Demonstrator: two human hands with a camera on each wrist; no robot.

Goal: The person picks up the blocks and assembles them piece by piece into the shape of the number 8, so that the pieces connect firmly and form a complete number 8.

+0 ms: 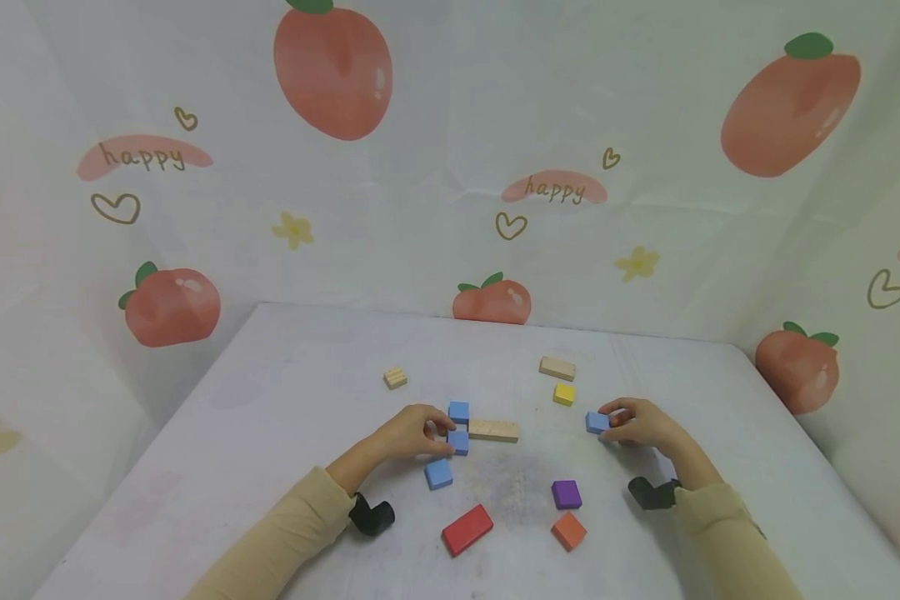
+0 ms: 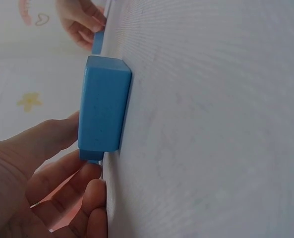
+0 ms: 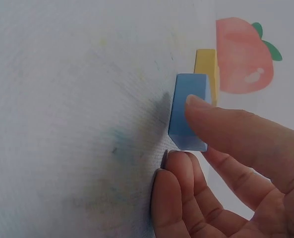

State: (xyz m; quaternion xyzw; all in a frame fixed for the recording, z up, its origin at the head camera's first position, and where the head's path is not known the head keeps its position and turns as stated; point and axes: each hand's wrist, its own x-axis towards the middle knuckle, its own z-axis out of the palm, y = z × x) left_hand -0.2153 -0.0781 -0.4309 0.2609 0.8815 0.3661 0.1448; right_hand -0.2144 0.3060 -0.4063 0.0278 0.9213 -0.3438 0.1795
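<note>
My left hand [image 1: 414, 431] has its thumb and fingertips at a blue block [image 1: 458, 442] by the left end of a long wooden plank [image 1: 493, 430], pinching it. A second blue block [image 1: 459, 412] lies just behind it, and a third blue block [image 1: 438, 474] lies nearer me. That nearer block [image 2: 104, 104] partly hides the left fingertips in the left wrist view. On the right, my right hand [image 1: 640, 422] pinches another blue block [image 1: 597, 422], with the thumb on its near face [image 3: 181, 116]. The other right fingers curl beside it, close to the tabletop.
A yellow block [image 1: 564, 394] and a wooden plank [image 1: 557, 368] lie behind, with a ridged wooden piece [image 1: 395, 378] at back left. Toward me are a red block [image 1: 467, 530], a purple block [image 1: 567, 494] and an orange block [image 1: 569, 531]. A printed cloth [image 1: 420, 208] hangs behind.
</note>
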